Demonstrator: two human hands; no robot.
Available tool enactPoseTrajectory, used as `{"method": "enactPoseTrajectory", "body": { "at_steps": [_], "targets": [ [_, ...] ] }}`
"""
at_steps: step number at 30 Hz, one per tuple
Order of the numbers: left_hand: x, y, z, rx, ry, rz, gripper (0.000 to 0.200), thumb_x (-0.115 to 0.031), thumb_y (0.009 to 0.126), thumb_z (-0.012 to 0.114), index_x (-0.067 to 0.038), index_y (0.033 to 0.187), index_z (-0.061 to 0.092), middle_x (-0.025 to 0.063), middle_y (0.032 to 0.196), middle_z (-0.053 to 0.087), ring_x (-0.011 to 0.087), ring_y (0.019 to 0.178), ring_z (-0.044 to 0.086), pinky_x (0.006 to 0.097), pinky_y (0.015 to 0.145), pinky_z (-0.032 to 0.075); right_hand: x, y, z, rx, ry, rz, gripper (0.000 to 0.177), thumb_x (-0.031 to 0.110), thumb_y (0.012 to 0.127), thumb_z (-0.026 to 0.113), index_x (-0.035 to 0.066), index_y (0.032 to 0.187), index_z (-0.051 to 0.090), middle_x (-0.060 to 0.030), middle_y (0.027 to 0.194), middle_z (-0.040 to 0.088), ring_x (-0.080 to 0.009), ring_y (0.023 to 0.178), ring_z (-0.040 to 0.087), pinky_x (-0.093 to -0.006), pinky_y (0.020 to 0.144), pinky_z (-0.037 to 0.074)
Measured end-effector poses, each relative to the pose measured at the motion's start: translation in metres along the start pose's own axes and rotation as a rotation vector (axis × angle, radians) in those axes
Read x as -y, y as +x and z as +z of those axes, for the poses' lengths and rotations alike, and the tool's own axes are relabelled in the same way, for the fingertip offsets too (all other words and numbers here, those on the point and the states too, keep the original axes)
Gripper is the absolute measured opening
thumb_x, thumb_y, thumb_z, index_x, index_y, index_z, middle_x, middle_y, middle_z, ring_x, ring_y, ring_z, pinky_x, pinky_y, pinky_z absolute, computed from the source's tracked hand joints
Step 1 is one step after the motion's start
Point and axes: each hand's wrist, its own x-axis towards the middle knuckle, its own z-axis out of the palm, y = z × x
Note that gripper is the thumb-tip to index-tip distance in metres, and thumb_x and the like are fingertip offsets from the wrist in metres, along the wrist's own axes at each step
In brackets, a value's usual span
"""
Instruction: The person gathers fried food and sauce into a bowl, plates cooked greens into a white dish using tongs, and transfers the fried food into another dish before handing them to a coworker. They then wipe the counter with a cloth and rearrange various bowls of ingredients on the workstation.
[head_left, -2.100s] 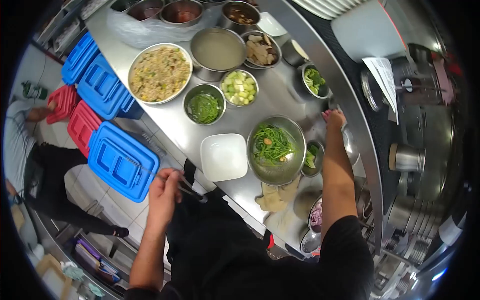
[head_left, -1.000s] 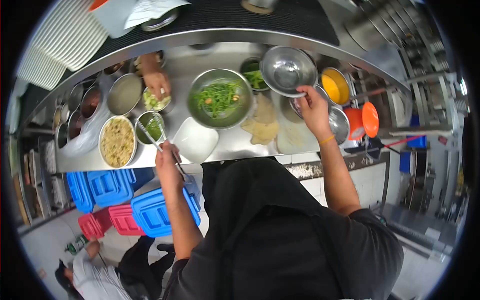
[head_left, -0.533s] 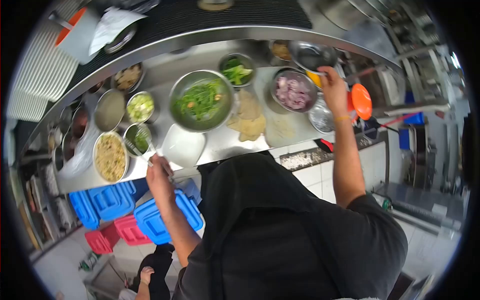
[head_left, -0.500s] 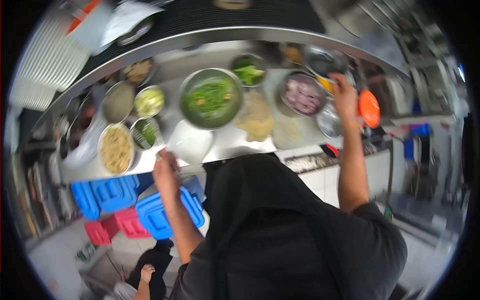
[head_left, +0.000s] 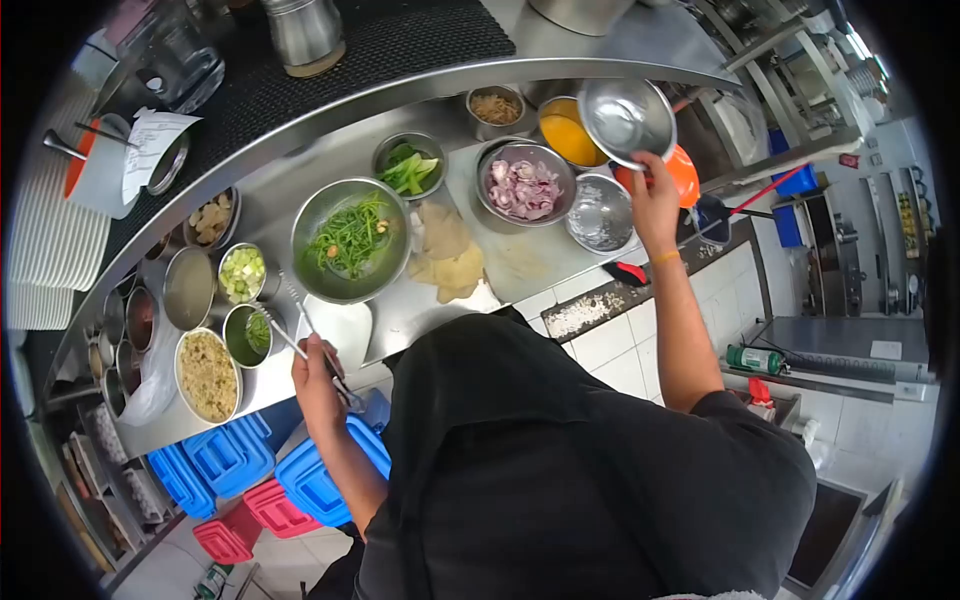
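Observation:
My left hand [head_left: 319,385] is closed around a pair of metal tongs [head_left: 349,394], whose spread arms point toward a white plate [head_left: 340,330] and a small metal pot of chopped greens [head_left: 249,336]. The thumb and fingers of my right hand [head_left: 655,207] pinch the rim of an empty-looking metal bowl [head_left: 628,122], raised and tilted at the right of the counter. Beside it stands a container of orange liquid [head_left: 572,134]. Below is another metal bowl [head_left: 599,214]. To its left, a bowl holds chopped purple onions [head_left: 524,190].
A large bowl of leafy greens [head_left: 348,240] stands mid-counter near a smaller bowl of cut greens [head_left: 409,172]. A tub of pale grainy food [head_left: 208,377] is at the left. Blue-lidded bins [head_left: 325,468] stand below the counter. Stacked plates [head_left: 60,215] line the upper left.
The view has turned, shifting the counter leftward and sharpening. The held bowl now shows its inside, and the orange liquid beside it is more visible. The tongs stay in my left hand.

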Motion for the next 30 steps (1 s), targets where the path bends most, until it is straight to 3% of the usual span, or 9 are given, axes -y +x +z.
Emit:
{"method": "enactPoseTrajectory", "body": {
  "at_steps": [3, 7, 9, 11, 15, 18, 21, 25, 30],
  "targets": [
    [0.004, 0.004, 0.003, -0.015, 0.142, 0.053, 0.029, -0.034, 0.106, 0.057, -0.011, 0.087, 0.059, -0.0061, 0.067, 0.048, 0.0043, 0.059, 0.042, 0.0249, 0.054, 0.033, -0.026, -0.046, -0.006, -0.014, -0.085, -0.049, 0.023, 0.005, 0.096, 0.061, 0.003, 0.118, 0.067, -0.0112, 0.101, 0.070, -0.0189, 0.085, 0.065, -0.0313, 0.077, 0.051],
    [-0.013, 0.013, 0.007, -0.007, 0.330, -0.044, 0.031, -0.037, 0.104, 0.061, -0.009, 0.091, 0.063, -0.0056, 0.066, 0.049, 0.0061, 0.060, 0.041, 0.0284, 0.053, 0.033, -0.068, -0.122, 0.006, 0.074, 0.074, 0.153, 0.026, 0.003, 0.101, 0.056, 0.003, 0.126, 0.064, -0.0098, 0.119, 0.067, -0.0174, 0.103, 0.064, -0.0314, 0.087, 0.052],
    [-0.023, 0.013, 0.019, 0.000, 0.387, 0.183, 0.031, -0.033, 0.104, 0.061, -0.005, 0.092, 0.058, -0.0006, 0.069, 0.053, 0.0065, 0.061, 0.047, 0.0287, 0.054, 0.039, -0.066, -0.142, 0.006, 0.117, -0.101, 0.222, 0.020, 0.006, 0.104, 0.057, 0.003, 0.122, 0.064, -0.0087, 0.103, 0.067, -0.0131, 0.087, 0.062, -0.0282, 0.078, 0.051],
    [-0.037, 0.012, 0.029, 0.039, 0.252, -0.012, 0.023, -0.027, 0.105, 0.059, -0.006, 0.098, 0.058, -0.0002, 0.077, 0.057, 0.0060, 0.058, 0.048, 0.0259, 0.051, 0.036, -0.079, -0.148, 0.014, 0.150, 0.006, 0.273, 0.034, 0.008, 0.104, 0.059, 0.005, 0.138, 0.057, -0.0042, 0.097, 0.064, -0.0103, 0.076, 0.053, -0.0274, 0.069, 0.048],
    [-0.036, 0.018, 0.046, 0.022, 0.255, 0.112, 0.019, -0.026, 0.106, 0.058, -0.007, 0.107, 0.055, 0.0004, 0.078, 0.058, 0.0051, 0.055, 0.047, 0.0248, 0.049, 0.036, -0.059, -0.139, 0.006, 0.274, -0.064, 0.105, 0.065, 0.010, 0.101, 0.061, 0.012, 0.160, 0.033, -0.0056, 0.072, 0.062, -0.0154, 0.062, 0.056, -0.0317, 0.063, 0.049],
    [-0.025, 0.026, 0.055, -0.009, 0.247, 0.131, 0.032, -0.034, 0.104, 0.060, -0.003, 0.098, 0.057, 0.0073, 0.075, 0.058, 0.0156, 0.066, 0.051, 0.0347, 0.063, 0.045, -0.041, -0.138, -0.005, 0.322, -0.086, 0.002, 0.061, 0.012, 0.101, 0.062, 0.008, 0.157, 0.038, -0.0037, 0.066, 0.058, -0.0131, 0.058, 0.055, -0.0311, 0.060, 0.048],
    [-0.038, 0.022, 0.075, -0.037, 0.257, 0.232, 0.035, -0.035, 0.105, 0.057, -0.001, 0.097, 0.056, 0.0150, 0.072, 0.058, 0.0243, 0.067, 0.057, 0.0396, 0.066, 0.046, -0.034, -0.131, 0.013, 0.491, 0.136, 0.015, 0.033, 0.012, 0.104, 0.058, 0.001, 0.135, 0.060, -0.0058, 0.090, 0.066, -0.0109, 0.077, 0.061, -0.0281, 0.072, 0.052],
    [-0.039, 0.024, 0.108, -0.004, 0.188, 0.377, 0.036, -0.033, 0.105, 0.054, 0.000, 0.094, 0.058, 0.0188, 0.082, 0.060, 0.0355, 0.078, 0.062, 0.0460, 0.072, 0.047, 0.141, -0.111, 0.056, 1.016, 0.379, 0.076, 0.030, 0.013, 0.107, 0.054, -0.003, 0.131, 0.059, -0.0064, 0.106, 0.068, -0.0129, 0.095, 0.063, -0.0269, 0.086, 0.051],
    [-0.033, 0.023, 0.118, -0.002, 0.160, 0.557, 0.034, -0.027, 0.107, 0.048, -0.001, 0.098, 0.069, 0.0157, 0.100, 0.062, 0.0319, 0.095, 0.063, 0.0404, 0.084, 0.048, 0.209, -0.129, 0.125, 1.191, 0.681, -0.203, 0.021, 0.010, 0.107, 0.054, 0.000, 0.125, 0.053, -0.0045, 0.105, 0.063, -0.0116, 0.094, 0.062, -0.0272, 0.086, 0.051]
  ]
}}
